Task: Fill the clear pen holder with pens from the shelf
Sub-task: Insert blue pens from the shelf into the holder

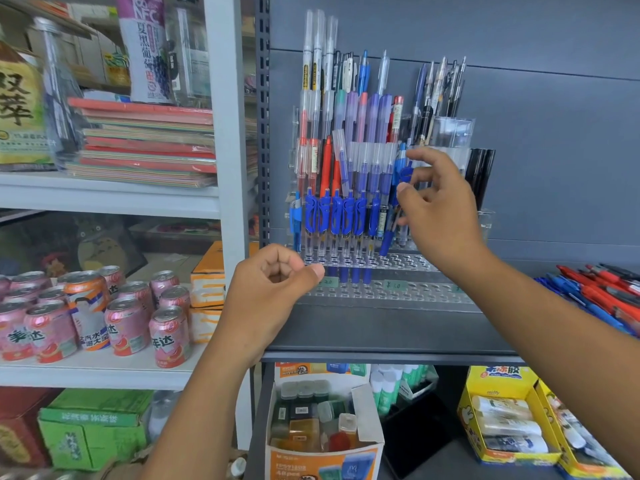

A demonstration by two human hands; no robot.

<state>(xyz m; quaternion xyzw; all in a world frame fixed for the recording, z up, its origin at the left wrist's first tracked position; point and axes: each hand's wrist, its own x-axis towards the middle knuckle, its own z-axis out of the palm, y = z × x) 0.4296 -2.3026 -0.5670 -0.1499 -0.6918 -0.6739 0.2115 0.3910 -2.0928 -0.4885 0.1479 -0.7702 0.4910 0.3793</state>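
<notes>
**White shelf unit, far left:** pink drink cans (128,323) standing in a group, with stacked coloured paper pads (145,143) on the shelf above.

**Left hand** (277,282): curled into a fist with nothing in it, thumb near the holder's front-left corner.

**Clear pen holder** (398,292): tiered, on the dark shelf (381,334). Its rear tiers are packed with upright pens, with a row of blue pens (332,216) in front. The front rows are bare holes.

**Right hand** (440,202): thumb and forefinger pinch a tilted blue pen (403,168) over the holder's right side.

**Far right:** loose red and blue pens (595,292) heaped on the shelf.

**Below:** yellow box (505,424) holding white tubes.
</notes>
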